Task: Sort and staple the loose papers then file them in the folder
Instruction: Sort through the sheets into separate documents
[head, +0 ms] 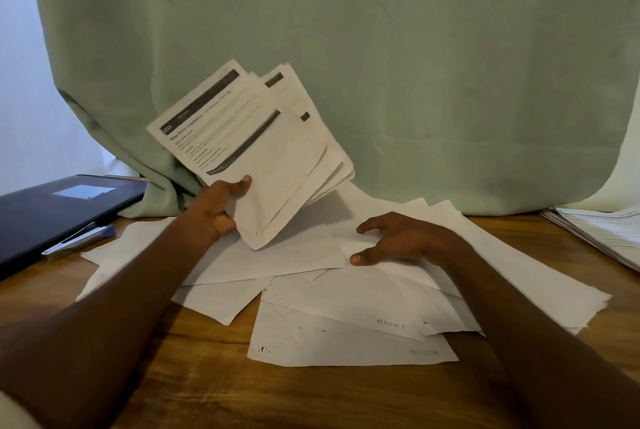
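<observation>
Loose papers (346,293) lie scattered, overlapping, mostly blank side up, across the middle of the wooden bench (207,376). A fanned sheaf of printed sheets (256,138) is raised clear above them, tilted toward the left. Left hand (214,210) grips the sheaf at its lower left edge, thumb curled over the front sheet, fingers behind (not visible). Right hand (398,241) rests on the scattered papers, fingers spread and fairly straight, thumb extended, holding nothing. A dark folder (52,214), closed, with a pale label, lies at the bench's left edge; a stapler (79,241) sits just beside it. A separate paper stack (602,231) occupies the far right. Green curtain (381,48) hangs behind.
</observation>
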`<move>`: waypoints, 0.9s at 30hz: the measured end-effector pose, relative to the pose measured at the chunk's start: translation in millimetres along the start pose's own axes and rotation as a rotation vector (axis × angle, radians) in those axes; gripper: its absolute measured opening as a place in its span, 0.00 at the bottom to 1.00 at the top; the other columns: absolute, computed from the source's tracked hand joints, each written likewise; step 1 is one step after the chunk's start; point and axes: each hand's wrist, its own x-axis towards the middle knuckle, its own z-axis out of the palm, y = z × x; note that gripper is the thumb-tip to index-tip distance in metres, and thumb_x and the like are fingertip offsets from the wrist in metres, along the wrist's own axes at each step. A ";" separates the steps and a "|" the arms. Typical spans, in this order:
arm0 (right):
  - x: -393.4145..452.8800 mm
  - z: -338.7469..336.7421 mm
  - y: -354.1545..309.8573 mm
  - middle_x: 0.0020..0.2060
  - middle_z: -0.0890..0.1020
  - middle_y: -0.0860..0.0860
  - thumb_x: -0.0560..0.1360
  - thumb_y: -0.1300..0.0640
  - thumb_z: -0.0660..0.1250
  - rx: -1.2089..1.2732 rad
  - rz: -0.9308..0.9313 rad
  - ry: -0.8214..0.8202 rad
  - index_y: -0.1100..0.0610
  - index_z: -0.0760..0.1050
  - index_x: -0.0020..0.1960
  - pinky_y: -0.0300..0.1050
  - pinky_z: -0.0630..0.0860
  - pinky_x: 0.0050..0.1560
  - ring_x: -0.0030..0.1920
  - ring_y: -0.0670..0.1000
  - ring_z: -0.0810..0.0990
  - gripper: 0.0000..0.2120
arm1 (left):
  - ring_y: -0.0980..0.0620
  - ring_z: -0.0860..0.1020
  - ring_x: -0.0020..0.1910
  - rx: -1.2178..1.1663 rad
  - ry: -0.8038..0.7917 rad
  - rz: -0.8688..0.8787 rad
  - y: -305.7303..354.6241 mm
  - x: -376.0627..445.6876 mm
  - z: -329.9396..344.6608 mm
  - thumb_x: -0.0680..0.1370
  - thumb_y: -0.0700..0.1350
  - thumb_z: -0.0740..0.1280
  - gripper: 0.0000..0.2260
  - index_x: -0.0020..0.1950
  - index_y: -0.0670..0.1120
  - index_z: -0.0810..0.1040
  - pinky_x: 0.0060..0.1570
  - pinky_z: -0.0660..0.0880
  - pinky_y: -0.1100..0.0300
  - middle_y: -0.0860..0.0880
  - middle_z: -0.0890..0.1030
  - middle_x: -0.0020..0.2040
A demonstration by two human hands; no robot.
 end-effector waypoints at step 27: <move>10.3 2.3 14.4 0.52 0.84 0.49 0.67 0.42 0.79 -0.093 0.087 0.532 0.46 0.83 0.54 0.48 0.77 0.52 0.54 0.55 0.81 0.17 | 0.46 0.83 0.58 -0.255 -0.217 0.106 -2.9 -1.7 6.3 0.69 0.37 0.79 0.25 0.65 0.47 0.81 0.56 0.82 0.47 0.47 0.85 0.59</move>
